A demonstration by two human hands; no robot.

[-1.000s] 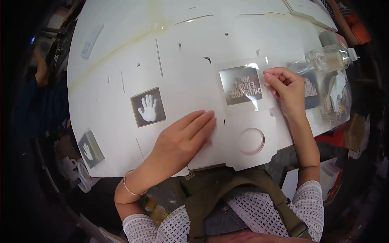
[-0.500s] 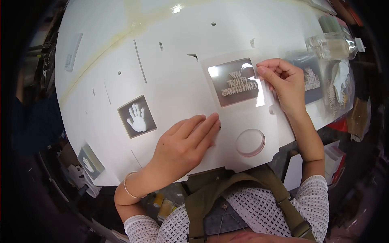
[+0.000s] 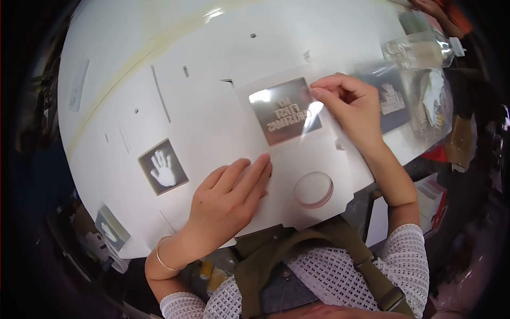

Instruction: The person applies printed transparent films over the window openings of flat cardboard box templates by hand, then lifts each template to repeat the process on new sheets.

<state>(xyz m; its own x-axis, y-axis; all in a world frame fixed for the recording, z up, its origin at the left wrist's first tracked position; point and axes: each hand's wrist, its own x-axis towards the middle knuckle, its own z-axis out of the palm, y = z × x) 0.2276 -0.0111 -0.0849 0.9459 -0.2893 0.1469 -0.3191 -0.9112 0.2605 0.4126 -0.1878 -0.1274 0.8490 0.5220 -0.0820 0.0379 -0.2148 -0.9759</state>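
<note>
A dark square plate [image 3: 281, 112] with mirrored raised lettering, "MY FIRST CHRISTMAS", lies on the white table under a clear sheet. At its upper right corner my right hand [image 3: 353, 109] pinches the edge of the clear sheet between thumb and index finger. My left hand [image 3: 231, 191] lies flat just below and left of the plate, its fingers extended on the white surface. A square with a white handprint [image 3: 163, 167] sits further left. Below the plate is a roll of clear tape [image 3: 313, 189].
At the left edge stands a stack of handprint squares [image 3: 112, 228]. On the right are another lettered dark plate [image 3: 387, 98], a clear bottle [image 3: 419, 50] and a bag of small pieces [image 3: 429, 106]. Another person's hand [image 3: 429, 7] shows at the top right.
The view has shifted, so the table items appear turned and moved left. My right hand keeps its pinch at the sheet's edge, and my left hand stays flat below the plate.
</note>
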